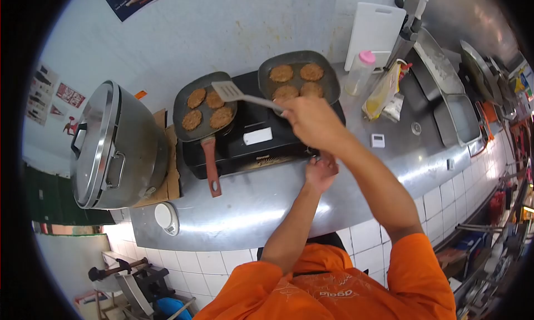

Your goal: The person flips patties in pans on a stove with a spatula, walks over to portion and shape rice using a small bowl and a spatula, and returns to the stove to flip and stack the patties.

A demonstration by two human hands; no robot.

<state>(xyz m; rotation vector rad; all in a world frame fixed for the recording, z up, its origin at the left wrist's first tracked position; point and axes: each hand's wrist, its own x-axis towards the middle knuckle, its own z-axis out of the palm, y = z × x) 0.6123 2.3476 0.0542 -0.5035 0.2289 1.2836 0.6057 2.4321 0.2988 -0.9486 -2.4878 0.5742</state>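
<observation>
My right hand [311,120] is closed around the handle of a slotted spatula [225,91], whose blade hangs over the right edge of the left frying pan [189,135]. Several browned patties [221,117] lie in that pan, its red-brown handle pointing toward me. Behind my right hand, a second frying pan [329,64] holds several more patties [281,73]; the hand hides its handle. My left hand [321,172] is at the front right of the black gas stove [222,156], fingers curled at the control knob. My right forearm partly covers those fingers.
A large lidded pot [136,147] stands on cardboard at left, near a small white scale [166,219]. To the right are a pink-capped bottle [360,75], a yellow pouch [382,95], a white timer [377,140], a cutting board [375,33], knives and metal trays [457,120].
</observation>
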